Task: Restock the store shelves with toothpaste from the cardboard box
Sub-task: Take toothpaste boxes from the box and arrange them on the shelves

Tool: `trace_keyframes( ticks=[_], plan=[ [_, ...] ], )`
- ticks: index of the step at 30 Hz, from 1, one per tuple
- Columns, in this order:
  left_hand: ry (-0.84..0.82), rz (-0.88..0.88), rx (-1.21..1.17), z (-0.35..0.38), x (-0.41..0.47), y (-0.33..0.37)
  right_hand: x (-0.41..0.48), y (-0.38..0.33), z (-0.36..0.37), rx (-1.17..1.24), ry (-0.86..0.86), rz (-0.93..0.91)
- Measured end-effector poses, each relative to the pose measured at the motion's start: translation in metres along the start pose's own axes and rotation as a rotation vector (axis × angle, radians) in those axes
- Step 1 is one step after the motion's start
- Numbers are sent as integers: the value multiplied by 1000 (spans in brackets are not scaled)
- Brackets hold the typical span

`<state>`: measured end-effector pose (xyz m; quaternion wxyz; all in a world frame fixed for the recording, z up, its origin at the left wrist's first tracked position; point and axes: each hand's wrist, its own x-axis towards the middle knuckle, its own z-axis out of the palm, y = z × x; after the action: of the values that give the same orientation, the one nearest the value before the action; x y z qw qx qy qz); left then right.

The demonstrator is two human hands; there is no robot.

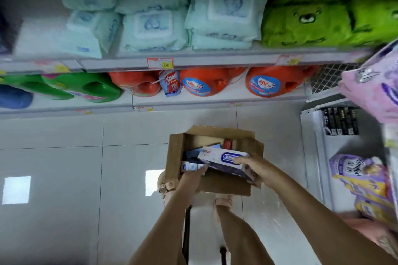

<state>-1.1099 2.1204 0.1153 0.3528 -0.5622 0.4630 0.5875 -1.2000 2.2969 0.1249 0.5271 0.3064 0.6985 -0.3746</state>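
Observation:
An open cardboard box (174, 153) stands on the floor tiles below me, with several toothpaste cartons inside. My right hand (252, 165) grips a large white and purple toothpaste pack (221, 160), tilted above the box's right side. My left hand (193, 175) reaches into the box at its near left, fingers touching the small upright cartons (189, 166); what it holds, if anything, is hidden. A red item (227, 143) shows at the box's far side.
Shelves ahead carry pale blue wipe packs (150, 28), green packs (305, 23), orange detergent jugs (202, 83) and green bottles (86, 88). On the right are purple softener bags (361, 178), a pink pack (374, 90) and a white shelf with dark items (340, 120).

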Motion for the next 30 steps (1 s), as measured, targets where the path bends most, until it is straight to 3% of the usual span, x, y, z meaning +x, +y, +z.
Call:
trace_keyframes(
  ticks=[7,13,17,20,25,30],
  plan=[
    [-382,228,-553,29,-126,20,-151,-36,-53,269,-354,-236],
    [-438,609,-572,27,-220,57,-249,-64,-67,72,-412,-545],
    [-408,730,-422,4,-271,82,-305,-90,-69,-83,-356,-733],
    [-381,783,-162,-24,-305,100,-343,-113,-63,-152,-298,-836],
    [-401,901,296,-63,-358,136,-378,-141,-40,-134,-304,-927],
    [-449,927,403,-88,-401,159,-392,-154,-26,-23,-410,-982]
  ],
)
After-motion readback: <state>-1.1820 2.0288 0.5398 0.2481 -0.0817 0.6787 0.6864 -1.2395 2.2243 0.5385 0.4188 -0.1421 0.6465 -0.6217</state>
